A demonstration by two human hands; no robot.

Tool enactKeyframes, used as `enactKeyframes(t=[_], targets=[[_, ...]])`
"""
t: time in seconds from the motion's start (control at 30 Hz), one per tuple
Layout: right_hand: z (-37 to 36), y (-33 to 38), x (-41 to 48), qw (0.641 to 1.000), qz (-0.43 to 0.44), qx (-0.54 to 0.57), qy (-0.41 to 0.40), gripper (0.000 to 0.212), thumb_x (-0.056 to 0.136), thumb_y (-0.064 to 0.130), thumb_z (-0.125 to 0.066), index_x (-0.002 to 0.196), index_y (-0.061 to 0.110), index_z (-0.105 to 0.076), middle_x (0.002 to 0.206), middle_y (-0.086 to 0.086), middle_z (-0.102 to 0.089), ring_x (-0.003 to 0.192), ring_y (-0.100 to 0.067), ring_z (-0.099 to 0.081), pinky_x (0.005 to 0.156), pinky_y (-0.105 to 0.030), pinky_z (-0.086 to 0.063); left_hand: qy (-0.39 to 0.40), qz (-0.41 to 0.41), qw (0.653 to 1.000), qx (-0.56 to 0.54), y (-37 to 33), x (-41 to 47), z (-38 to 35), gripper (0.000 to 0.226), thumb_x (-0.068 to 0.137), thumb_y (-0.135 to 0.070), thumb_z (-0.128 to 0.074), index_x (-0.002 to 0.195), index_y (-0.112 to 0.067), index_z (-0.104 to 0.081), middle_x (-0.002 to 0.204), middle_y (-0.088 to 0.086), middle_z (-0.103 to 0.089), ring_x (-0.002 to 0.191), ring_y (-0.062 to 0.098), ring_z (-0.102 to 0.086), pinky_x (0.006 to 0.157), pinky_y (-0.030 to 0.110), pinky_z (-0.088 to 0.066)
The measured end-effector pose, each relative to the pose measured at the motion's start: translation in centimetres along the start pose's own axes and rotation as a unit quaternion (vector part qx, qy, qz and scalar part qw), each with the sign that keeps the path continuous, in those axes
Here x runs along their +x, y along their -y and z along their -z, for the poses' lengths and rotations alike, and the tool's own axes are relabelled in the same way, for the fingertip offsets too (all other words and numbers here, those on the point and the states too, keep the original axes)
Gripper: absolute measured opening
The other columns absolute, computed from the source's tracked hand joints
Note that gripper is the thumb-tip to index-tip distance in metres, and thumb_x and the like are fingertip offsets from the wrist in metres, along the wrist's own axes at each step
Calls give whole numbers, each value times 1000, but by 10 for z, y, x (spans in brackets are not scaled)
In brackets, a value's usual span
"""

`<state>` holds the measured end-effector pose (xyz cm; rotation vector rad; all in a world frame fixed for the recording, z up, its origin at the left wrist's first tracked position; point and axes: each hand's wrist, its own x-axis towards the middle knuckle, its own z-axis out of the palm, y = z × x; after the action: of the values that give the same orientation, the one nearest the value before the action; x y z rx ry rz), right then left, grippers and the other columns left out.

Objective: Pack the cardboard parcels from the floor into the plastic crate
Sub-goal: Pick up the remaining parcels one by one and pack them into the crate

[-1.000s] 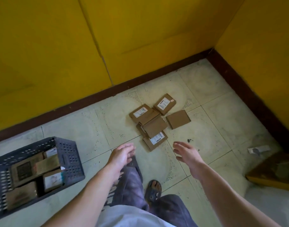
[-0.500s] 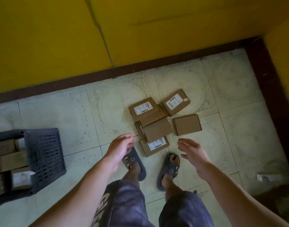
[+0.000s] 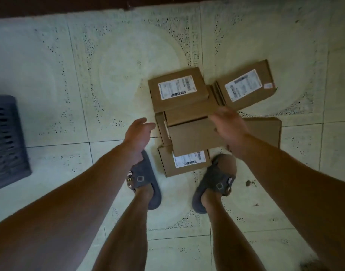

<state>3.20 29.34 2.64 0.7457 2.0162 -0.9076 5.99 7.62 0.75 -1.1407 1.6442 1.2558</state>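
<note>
Several flat cardboard parcels lie heaped on the tiled floor just ahead of my feet. A labelled parcel (image 3: pixel 177 89) sits at the back left and another labelled parcel (image 3: pixel 245 86) at the back right. A plain parcel (image 3: pixel 195 137) lies on top in the middle, and a labelled one (image 3: pixel 185 163) lies nearest me. My left hand (image 3: pixel 138 132) hovers open at the heap's left edge. My right hand (image 3: pixel 229 126) is open above the middle and right parcels, holding nothing. A corner of the dark plastic crate (image 3: pixel 7 141) shows at the far left.
My two feet in grey sandals (image 3: pixel 145 180) (image 3: pixel 216 182) stand just behind the heap. A dark skirting board (image 3: pixel 60 6) runs along the top edge. Pale patterned tiles surround the parcels.
I have bent down and closer, so the parcels fill much more of the view. Both hands have moved forward to the heap, the right one over it. The crate has slid to the left edge.
</note>
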Motion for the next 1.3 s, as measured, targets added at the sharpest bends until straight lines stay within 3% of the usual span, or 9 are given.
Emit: enactKeyframes(t=[0.07,0.23,0.33,0.4,0.63,0.8,0.97,1.17,1.3], targets=[[-9,-4,31,1000,-3,23,-15,46,91,31,-52,136,26,-46,105,2,-59,94,-18,-62,82,-41,-55,-6,3,1000,0,5,36,-11,57,91,-25,-56,145,-16,-41,143,9,-49,130,27,-49,105,38,-41],[-21,-1,87,999,19,21,-23,42,89,31,-50,130,25,-50,110,-3,-62,96,-23,-63,87,-49,-55,-37,-18,999,13,-1,92,-32,58,92,-22,-57,145,-4,-38,139,16,-51,126,29,-51,103,37,-41],[-25,-3,103,999,11,44,-15,31,88,28,-51,119,27,-56,103,1,-63,98,-22,-62,90,-48,-53,-44,-20,999,1,-8,104,-37,12,90,-13,-53,101,-14,-59,92,3,-58,93,20,-53,81,29,-43],[-30,-4,106,998,1,63,-2,17,88,26,-52,104,30,-59,99,1,-62,100,-22,-62,92,-47,-53,-50,-25,998,10,-14,107,-38,12,89,-12,-53,80,-20,-54,77,-2,-50,83,18,-48,71,27,-41],[-33,4,90,997,44,39,-43,44,87,14,-48,129,28,-53,98,1,-61,78,-11,-58,62,-27,-50,-20,-39,999,18,-22,89,-42,14,91,-19,-56,101,-9,-60,97,4,-52,103,22,-51,105,42,-44],[-16,4,129,994,17,45,-93,49,92,21,-48,140,24,-43,115,4,-48,103,-17,-48,87,-31,-44,-17,-32,999,17,-24,111,-44,25,95,-15,-49,72,-22,-45,76,-8,-44,88,17,-49,99,40,-44],[-25,1,144,997,7,70,-40,29,86,25,-50,114,28,-56,109,-2,-61,99,-24,-63,89,-43,-55,-12,-44,999,-17,-32,124,-52,27,95,-15,-48,118,-5,-59,90,-2,-53,97,17,-49,92,32,-45],[-25,1,120,992,-5,119,-36,13,81,19,-53,81,31,-58,95,-9,-64,96,-28,-65,88,-52,-55,-18,-27,999,15,-36,107,-38,15,93,-15,-53,79,-20,-56,86,-3,-53,101,19,-50,102,37,-43],[-13,6,73,990,-19,140,-20,17,87,12,-50,90,26,-60,105,-15,-66,98,-28,-67,90,-48,-55,-3,-57,998,16,-45,62,-20,21,91,-15,-53,76,-29,-54,108,3,-61,110,22,-54,105,40,-44]])
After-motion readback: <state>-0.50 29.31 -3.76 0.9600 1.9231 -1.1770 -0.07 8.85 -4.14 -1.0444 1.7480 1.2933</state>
